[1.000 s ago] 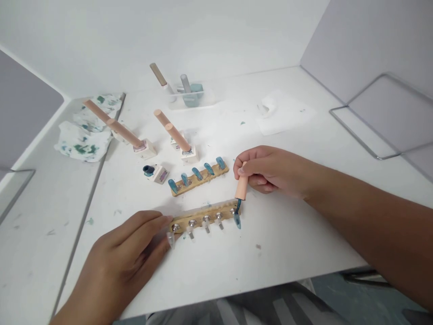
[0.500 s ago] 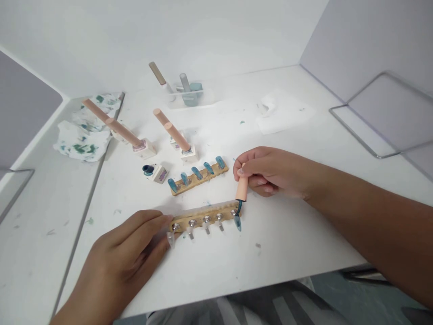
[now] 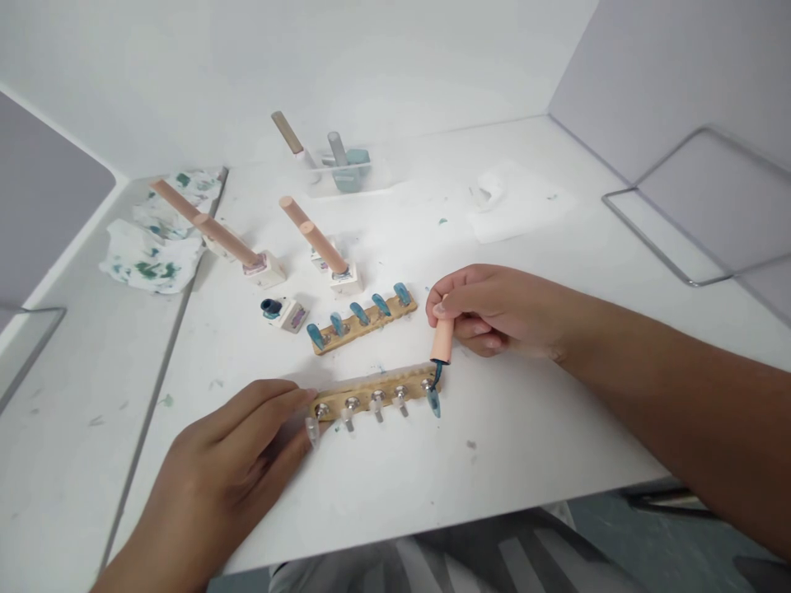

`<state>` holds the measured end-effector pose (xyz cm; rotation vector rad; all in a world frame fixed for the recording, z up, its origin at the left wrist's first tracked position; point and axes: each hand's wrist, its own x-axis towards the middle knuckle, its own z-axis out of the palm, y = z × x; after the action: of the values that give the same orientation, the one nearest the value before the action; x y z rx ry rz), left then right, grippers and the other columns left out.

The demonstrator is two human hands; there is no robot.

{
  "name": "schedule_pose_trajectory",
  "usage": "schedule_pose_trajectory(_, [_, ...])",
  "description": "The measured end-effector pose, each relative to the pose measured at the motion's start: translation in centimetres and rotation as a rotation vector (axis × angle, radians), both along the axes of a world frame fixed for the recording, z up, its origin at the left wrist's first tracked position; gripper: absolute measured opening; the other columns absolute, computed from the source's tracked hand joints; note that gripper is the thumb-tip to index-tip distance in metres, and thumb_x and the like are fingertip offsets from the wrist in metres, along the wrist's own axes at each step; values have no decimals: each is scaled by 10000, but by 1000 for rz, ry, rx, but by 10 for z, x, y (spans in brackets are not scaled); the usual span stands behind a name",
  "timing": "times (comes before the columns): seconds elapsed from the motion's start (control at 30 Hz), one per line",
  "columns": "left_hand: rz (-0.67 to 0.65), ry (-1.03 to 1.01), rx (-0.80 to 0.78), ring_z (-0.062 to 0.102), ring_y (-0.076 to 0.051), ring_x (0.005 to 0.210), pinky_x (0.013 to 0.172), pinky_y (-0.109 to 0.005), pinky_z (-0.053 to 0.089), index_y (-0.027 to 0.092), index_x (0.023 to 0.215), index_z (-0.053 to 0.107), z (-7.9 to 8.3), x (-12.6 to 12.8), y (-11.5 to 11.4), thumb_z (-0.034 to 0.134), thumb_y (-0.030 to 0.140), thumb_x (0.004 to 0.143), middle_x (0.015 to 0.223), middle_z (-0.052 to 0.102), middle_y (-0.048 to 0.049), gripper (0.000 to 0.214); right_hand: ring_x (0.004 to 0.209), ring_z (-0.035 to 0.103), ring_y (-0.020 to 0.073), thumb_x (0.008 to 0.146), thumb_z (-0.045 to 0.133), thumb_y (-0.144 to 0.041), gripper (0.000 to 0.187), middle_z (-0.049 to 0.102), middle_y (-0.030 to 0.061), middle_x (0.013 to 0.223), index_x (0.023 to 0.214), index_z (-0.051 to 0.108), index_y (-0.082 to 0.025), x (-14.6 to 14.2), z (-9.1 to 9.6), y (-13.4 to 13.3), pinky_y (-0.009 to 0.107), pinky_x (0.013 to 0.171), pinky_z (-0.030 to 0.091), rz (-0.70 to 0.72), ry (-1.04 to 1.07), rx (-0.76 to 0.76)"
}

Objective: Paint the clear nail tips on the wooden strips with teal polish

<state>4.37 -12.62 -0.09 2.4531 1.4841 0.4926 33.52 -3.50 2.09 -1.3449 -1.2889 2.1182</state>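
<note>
My left hand [image 3: 241, 461] pinches the left end of a wooden nail display stand [image 3: 364, 395], which is tilted toward me. Clear false nails [image 3: 378, 410] sit on its metal mounts; the rightmost false nail [image 3: 434, 403] is coated blue. In my right hand [image 3: 488, 309], closed round its peach handle, is a nail polish brush [image 3: 441, 342]. Its dark blue bristles touch the base of that blue nail. Behind lies a second stand [image 3: 364, 331] bearing several blue nails. The open polish bottle [image 3: 285, 315], with a dark blue neck, lies tilted to its left.
Several polish bottles with peach caps [image 3: 325, 249] stand at the back left. Beyond them is a clear tray [image 3: 352, 177] with bottles. Stained tissues [image 3: 152, 255] lie far left, a white crumpled tissue [image 3: 488, 191] at back right. A metal wire frame [image 3: 655, 239] stands at the right.
Both hands stay almost in place. The brush tip has shifted very slightly at the base of the rightmost nail. The view has moved a little.
</note>
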Motion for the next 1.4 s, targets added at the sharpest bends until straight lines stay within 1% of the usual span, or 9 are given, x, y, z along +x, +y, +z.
schedule_pose_trajectory(0.2, [14,-27,-21,574,-100,663,556,-206,458,244,1028,561,0,1,-1,536,291,852,1039,568,-42,184,393,261,52,746,484,-154,60,294,-68,474,689,502,-163,-2,2,-2,237,421,163,-59,24,34])
schedule_pose_trajectory(0.47, [33,-1,-2,603,-120,725,599,-209,477,230,992,586,1,3,0,539,317,841,1015,590,-36,180,390,231,49,757,464,-128,103,258,-78,446,691,533,-169,1,0,1,229,423,152,-67,94,105])
schedule_pose_trajectory(0.57, [34,21,-8,609,-127,731,599,-209,489,217,995,584,1,3,1,526,326,848,1020,598,-48,192,403,205,45,763,475,-133,110,251,-81,448,681,538,-171,2,1,2,219,417,156,-111,135,157])
schedule_pose_trajectory(0.7, [-33,25,-54,621,-134,749,574,-191,499,207,1002,576,0,0,4,556,318,833,1038,601,-59,203,437,230,46,774,481,-132,110,315,-69,483,703,556,-172,3,2,1,213,433,185,-120,164,280])
schedule_pose_trajectory(0.93, [-53,23,-84,621,-139,733,548,-187,495,218,1026,557,3,2,7,554,300,840,1023,613,-72,203,458,284,55,790,479,-150,118,348,-63,491,734,578,-180,0,5,-6,237,483,221,-34,-88,464])
schedule_pose_trajectory(1.03, [-51,23,-91,626,-150,754,559,-192,504,213,1025,563,4,3,6,550,304,840,1027,620,-81,206,461,288,57,783,477,-143,119,351,-59,504,724,572,-181,1,7,-6,238,483,223,-55,-143,485])
schedule_pose_trajectory(1.2, [-48,9,-93,633,-152,757,533,-190,505,205,1022,571,4,2,6,554,301,835,1042,620,-79,211,462,292,60,770,467,-122,118,336,-63,496,726,559,-180,0,9,-6,237,481,221,-56,-25,452])
schedule_pose_trajectory(1.33, [-42,11,-107,623,-152,765,513,-187,498,201,1038,571,4,1,5,557,303,833,1055,610,-83,229,452,283,57,774,467,-142,116,344,-55,509,711,555,-183,-1,11,-8,229,458,209,-53,-212,494])
schedule_pose_trajectory(1.4, [-44,9,-104,622,-152,764,520,-189,499,201,1034,573,4,1,5,556,302,835,1047,613,-81,223,457,290,60,775,456,-143,124,349,-50,522,711,553,-184,0,11,-9,229,458,213,-63,-223,507])
